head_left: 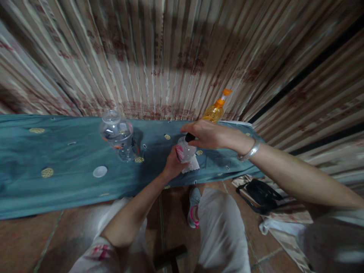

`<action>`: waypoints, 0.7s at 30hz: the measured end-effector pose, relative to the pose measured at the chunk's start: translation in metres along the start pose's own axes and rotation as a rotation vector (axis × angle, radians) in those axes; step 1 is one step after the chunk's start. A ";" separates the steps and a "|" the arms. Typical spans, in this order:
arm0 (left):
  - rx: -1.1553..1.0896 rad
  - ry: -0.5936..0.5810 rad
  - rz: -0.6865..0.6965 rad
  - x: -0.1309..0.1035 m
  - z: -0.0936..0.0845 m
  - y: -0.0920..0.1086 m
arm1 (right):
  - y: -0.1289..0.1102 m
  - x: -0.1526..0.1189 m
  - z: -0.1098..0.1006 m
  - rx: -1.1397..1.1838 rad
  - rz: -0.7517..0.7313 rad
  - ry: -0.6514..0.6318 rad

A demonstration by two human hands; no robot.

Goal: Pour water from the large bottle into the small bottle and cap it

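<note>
Head view, nearest first: the wearer's white trousers (222,223) and a grey shoe with pink trim (194,197) show above a brown tiled floor (54,239), with a black bag (260,194) lying to the right, below the counter's right end. The long, narrow counter (76,189) is draped in teal cloth printed with yellow pineapples. Close to its front edge, right of the middle, the left hand (172,163) has its fingers wrapped around the side of a small clear plastic container with a pink patch (188,152). Just below that container, toward the front edge, shows a white scalloped-edged sheet (193,165), whether paper or cloth I cannot tell. Well to the left, nearer the front edge than the back, lies a round white lid (100,171). The right hand (209,134), wearing a silver bangle (252,149), reaches over the container, its fingers pinching a small black object (189,137) at the container's upper rim. Farther back, left of both hands, stands a large transparent plastic jar with orange markings (118,132). Near the back edge, partly hidden behind the right hand, is a yellow-orange pump bottle (213,113). Beyond hangs a pleated beige curtain with reddish print (159,57).
</note>
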State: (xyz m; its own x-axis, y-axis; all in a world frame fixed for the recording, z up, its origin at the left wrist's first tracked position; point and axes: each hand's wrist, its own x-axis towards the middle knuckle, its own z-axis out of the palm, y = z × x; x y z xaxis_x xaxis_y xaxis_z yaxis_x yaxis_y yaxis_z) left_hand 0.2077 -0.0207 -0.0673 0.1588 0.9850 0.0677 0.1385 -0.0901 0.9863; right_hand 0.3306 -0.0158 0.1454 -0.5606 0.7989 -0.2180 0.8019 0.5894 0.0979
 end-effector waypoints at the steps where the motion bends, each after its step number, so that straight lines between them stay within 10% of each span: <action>1: 0.004 -0.004 -0.003 0.000 0.000 0.001 | -0.001 -0.001 0.000 -0.017 0.010 0.008; 21: 0.008 -0.008 -0.003 0.000 0.000 0.000 | -0.001 0.001 0.007 -0.080 0.008 0.028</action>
State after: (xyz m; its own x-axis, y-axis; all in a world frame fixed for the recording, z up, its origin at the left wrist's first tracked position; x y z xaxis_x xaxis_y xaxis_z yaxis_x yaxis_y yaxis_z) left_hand 0.2074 -0.0204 -0.0676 0.1664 0.9840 0.0632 0.1470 -0.0881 0.9852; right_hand 0.3304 -0.0166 0.1387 -0.5607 0.8061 -0.1894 0.7881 0.5897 0.1766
